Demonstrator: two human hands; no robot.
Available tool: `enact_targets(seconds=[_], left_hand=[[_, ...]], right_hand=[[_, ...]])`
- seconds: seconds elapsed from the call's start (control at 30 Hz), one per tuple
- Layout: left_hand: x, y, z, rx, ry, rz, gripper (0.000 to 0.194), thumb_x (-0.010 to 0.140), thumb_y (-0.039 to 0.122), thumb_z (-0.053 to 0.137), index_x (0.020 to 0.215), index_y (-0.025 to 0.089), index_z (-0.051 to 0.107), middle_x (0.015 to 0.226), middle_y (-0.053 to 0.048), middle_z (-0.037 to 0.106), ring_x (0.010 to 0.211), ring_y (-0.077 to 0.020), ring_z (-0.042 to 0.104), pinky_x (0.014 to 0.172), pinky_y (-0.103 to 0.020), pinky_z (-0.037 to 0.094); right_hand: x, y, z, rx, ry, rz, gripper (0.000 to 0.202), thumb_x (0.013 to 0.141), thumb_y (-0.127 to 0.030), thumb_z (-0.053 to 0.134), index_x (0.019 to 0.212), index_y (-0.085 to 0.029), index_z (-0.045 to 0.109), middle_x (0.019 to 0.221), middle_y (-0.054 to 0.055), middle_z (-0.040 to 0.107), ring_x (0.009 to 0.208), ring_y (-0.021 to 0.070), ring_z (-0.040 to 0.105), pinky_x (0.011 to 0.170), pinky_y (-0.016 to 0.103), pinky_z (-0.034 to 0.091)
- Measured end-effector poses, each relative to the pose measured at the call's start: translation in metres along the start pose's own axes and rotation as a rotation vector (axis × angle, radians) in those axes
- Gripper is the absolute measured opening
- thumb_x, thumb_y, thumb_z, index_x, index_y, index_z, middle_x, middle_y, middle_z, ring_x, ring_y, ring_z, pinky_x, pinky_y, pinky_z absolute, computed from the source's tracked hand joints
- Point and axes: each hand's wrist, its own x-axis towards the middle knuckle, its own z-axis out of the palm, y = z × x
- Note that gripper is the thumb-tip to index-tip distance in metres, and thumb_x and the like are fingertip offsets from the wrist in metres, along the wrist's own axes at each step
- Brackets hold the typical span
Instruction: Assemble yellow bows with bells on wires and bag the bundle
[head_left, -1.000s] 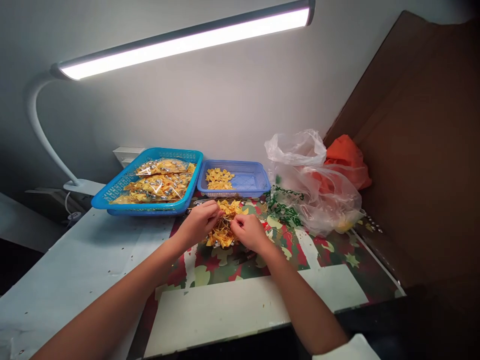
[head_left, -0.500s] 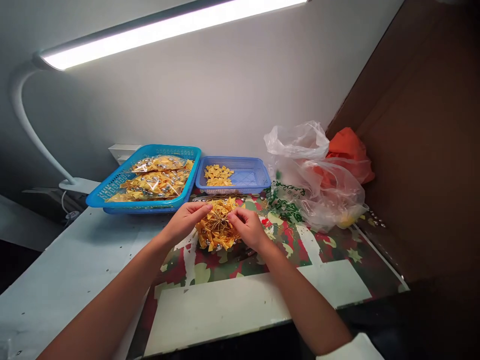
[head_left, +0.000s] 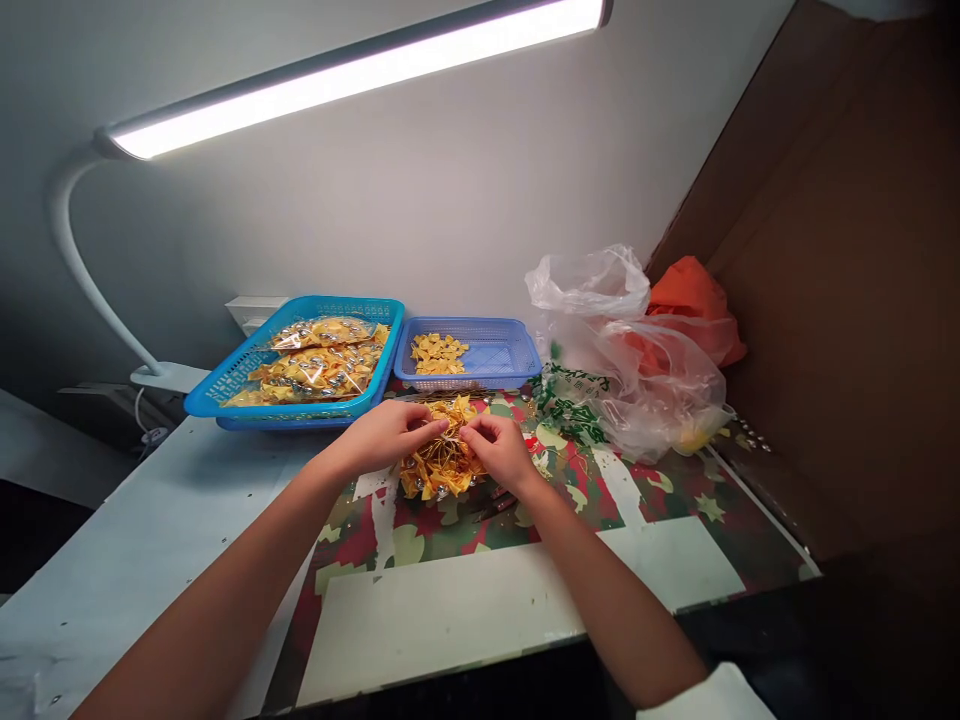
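Note:
A bundle of yellow ribbon-like pieces (head_left: pixel 433 482) with silver beads lies on the camouflage-patterned sheet, its thin gold wire stems gathered at the middle. My left hand (head_left: pixel 391 432) comes from the left, thumb and fingers closed in a pinch on the stems. From the right, my right hand (head_left: pixel 502 455) pinches at the same spot, its fingertips almost meeting the left thumb. A small pale strand shows between the fingertips, too fine to name. My fingers hide part of the bundle's centre.
Behind on the left, a blue basket (head_left: pixel 225 390) holds clear bags of yellow pieces. A smaller periwinkle basket (head_left: pixel 517 372) has loose yellow pieces. Crumpled plastic bags (head_left: pixel 637 370) and an orange bag (head_left: pixel 697 310) lie at right, beside a brown panel (head_left: pixel 847 350). A lamp (head_left: pixel 360 85) hangs above.
My left hand has moved right and its thumb now reaches over the bundle's centre, closer to my right fingertips. The view has shifted slightly.

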Motion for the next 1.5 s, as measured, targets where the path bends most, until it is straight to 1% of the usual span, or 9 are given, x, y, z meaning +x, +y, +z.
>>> enact_targets(seconds=[0.13, 0.33, 0.5, 0.67, 0.87, 0.97, 1.07, 1.23, 1.5], left_hand=[[0.008, 0.009, -0.003, 0.223, 0.028, 0.076, 0.034, 0.080, 0.050, 0.057, 0.063, 0.021, 0.052, 0.060, -0.002, 0.058, 0.053, -0.0162, 0.048, 0.047, -0.027, 0.024], [0.006, 0.007, -0.005, 0.172, -0.012, 0.122, 0.037, 0.085, 0.043, 0.049, 0.056, 0.020, 0.047, 0.052, 0.001, 0.048, 0.048, -0.0126, 0.038, 0.047, -0.026, 0.022], [0.002, -0.003, 0.005, -0.127, -0.010, 0.103, 0.038, 0.085, 0.045, 0.051, 0.058, 0.019, 0.049, 0.053, 0.004, 0.041, 0.050, -0.0113, 0.036, 0.046, -0.023, 0.026], [-0.004, -0.013, 0.020, -0.283, 0.078, 0.071, 0.035, 0.084, 0.045, 0.053, 0.063, 0.017, 0.052, 0.059, 0.003, 0.046, 0.054, -0.0112, 0.039, 0.049, -0.022, 0.031], [-0.006, -0.012, 0.029, -0.479, 0.189, 0.087, 0.036, 0.086, 0.047, 0.052, 0.065, 0.018, 0.054, 0.064, 0.002, 0.051, 0.062, -0.0129, 0.047, 0.057, -0.024, 0.041], [-0.006, -0.013, 0.034, -0.580, 0.225, 0.088, 0.034, 0.082, 0.049, 0.059, 0.073, 0.017, 0.066, 0.085, -0.005, 0.066, 0.081, -0.0182, 0.059, 0.074, -0.029, 0.049], [-0.007, -0.015, 0.037, -0.680, 0.224, 0.059, 0.034, 0.079, 0.049, 0.065, 0.084, 0.016, 0.075, 0.104, -0.011, 0.072, 0.100, -0.0247, 0.064, 0.088, -0.034, 0.050], [-0.010, -0.018, 0.039, -0.813, 0.219, -0.006, 0.038, 0.074, 0.049, 0.072, 0.094, 0.018, 0.079, 0.102, -0.011, 0.077, 0.102, -0.0295, 0.068, 0.089, -0.038, 0.054], [-0.008, -0.019, 0.052, -0.886, 0.293, -0.081, 0.038, 0.065, 0.050, 0.079, 0.086, 0.019, 0.081, 0.091, -0.009, 0.079, 0.089, -0.0289, 0.071, 0.079, -0.037, 0.057]], right_hand=[[0.000, 0.001, -0.002, -0.046, -0.004, 0.012, 0.023, 0.076, -0.034, 0.052, 0.059, -0.018, 0.052, 0.053, -0.004, 0.049, 0.052, 0.0103, 0.043, 0.051, 0.023, 0.033], [-0.001, 0.000, -0.003, -0.134, -0.059, 0.029, 0.026, 0.077, -0.036, 0.058, 0.059, -0.017, 0.056, 0.052, -0.004, 0.050, 0.052, 0.0095, 0.042, 0.051, 0.023, 0.029], [-0.001, -0.001, -0.004, -0.135, -0.075, 0.038, 0.022, 0.077, -0.032, 0.058, 0.061, -0.017, 0.056, 0.050, -0.006, 0.044, 0.051, 0.0091, 0.039, 0.051, 0.023, 0.028], [-0.001, 0.002, -0.004, -0.087, -0.058, 0.049, 0.023, 0.073, -0.029, 0.059, 0.055, -0.018, 0.049, 0.046, -0.008, 0.034, 0.047, 0.0077, 0.031, 0.050, 0.023, 0.025], [0.001, -0.002, -0.003, 0.108, -0.103, 0.048, 0.024, 0.076, -0.037, 0.058, 0.065, -0.017, 0.056, 0.059, -0.004, 0.051, 0.056, 0.0096, 0.044, 0.055, 0.023, 0.036], [0.000, -0.005, -0.005, 0.187, -0.133, 0.045, 0.025, 0.077, -0.041, 0.058, 0.072, -0.016, 0.061, 0.071, 0.000, 0.060, 0.065, 0.0117, 0.053, 0.060, 0.023, 0.041], [-0.001, -0.007, -0.006, 0.274, -0.141, 0.059, 0.028, 0.074, -0.044, 0.064, 0.076, -0.016, 0.066, 0.089, 0.004, 0.068, 0.078, 0.0147, 0.060, 0.063, 0.023, 0.045], [-0.002, -0.003, -0.003, 0.462, -0.082, 0.168, 0.035, 0.062, -0.047, 0.078, 0.080, -0.017, 0.075, 0.088, 0.005, 0.074, 0.084, 0.0184, 0.066, 0.073, 0.028, 0.051], [0.003, 0.009, 0.010, 0.477, -0.007, 0.135, 0.038, 0.057, -0.049, 0.081, 0.077, -0.018, 0.077, 0.086, 0.007, 0.077, 0.086, 0.0234, 0.071, 0.084, 0.037, 0.055]])
